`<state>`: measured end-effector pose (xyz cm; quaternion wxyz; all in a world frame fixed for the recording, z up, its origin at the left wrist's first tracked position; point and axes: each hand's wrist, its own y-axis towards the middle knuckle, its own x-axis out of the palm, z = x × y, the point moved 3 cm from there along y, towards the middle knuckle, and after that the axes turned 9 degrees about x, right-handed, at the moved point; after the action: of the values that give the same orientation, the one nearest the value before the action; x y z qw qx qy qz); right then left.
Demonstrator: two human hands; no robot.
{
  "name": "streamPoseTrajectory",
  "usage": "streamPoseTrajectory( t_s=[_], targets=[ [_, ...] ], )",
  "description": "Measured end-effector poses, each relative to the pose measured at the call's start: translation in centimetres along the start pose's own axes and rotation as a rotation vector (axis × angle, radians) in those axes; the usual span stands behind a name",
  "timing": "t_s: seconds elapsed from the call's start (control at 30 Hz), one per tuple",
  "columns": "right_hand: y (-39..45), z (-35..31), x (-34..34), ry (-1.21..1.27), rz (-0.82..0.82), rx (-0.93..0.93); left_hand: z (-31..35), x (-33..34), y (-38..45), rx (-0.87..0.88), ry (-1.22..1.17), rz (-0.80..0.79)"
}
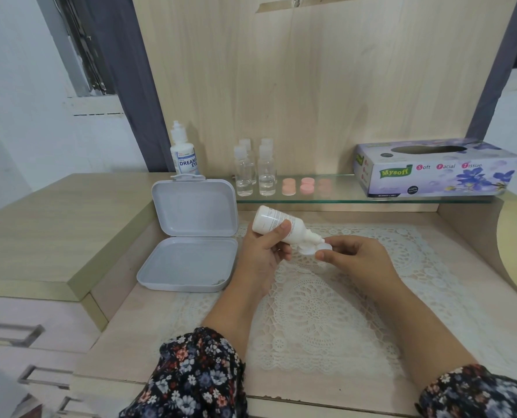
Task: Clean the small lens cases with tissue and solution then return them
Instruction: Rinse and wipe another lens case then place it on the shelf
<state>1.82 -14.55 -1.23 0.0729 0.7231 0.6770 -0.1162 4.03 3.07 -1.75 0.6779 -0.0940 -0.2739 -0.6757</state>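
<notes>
Solution bottle tipped over a small lens case above the desk.

The left hand (263,248) grips the white solution bottle (277,225), nozzle pointing down to the clear lens case (311,249), which the right hand (356,260) pinches over the lace mat (320,300). An open grey box (191,233) lies at left; the tissue box (435,168) stands on the glass shelf (335,198).

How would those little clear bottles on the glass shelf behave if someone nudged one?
The clear bottles stand tall and narrow on a smooth glass shelf, so a nudge would probably slide or tip one. They look mostly empty, so likely light. Packed close together, one falling might knock its neighbours or the pink caps beside them.
</notes>
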Motion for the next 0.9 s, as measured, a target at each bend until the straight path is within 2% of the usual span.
streamPoseTrajectory(
  t_s=[0.6, 0.9],
  targets=[
    [-0.05, 0.01, -0.04, 0.010, -0.016, -0.008, -0.16, -0.20, 0.17, 0.008, 0.053, 0.036],
    [-0.07, 0.01, -0.09, 0.015, -0.009, -0.008, 0.10, 0.11, -0.13, -0.020, -0.008, 0.078]
  ],
)
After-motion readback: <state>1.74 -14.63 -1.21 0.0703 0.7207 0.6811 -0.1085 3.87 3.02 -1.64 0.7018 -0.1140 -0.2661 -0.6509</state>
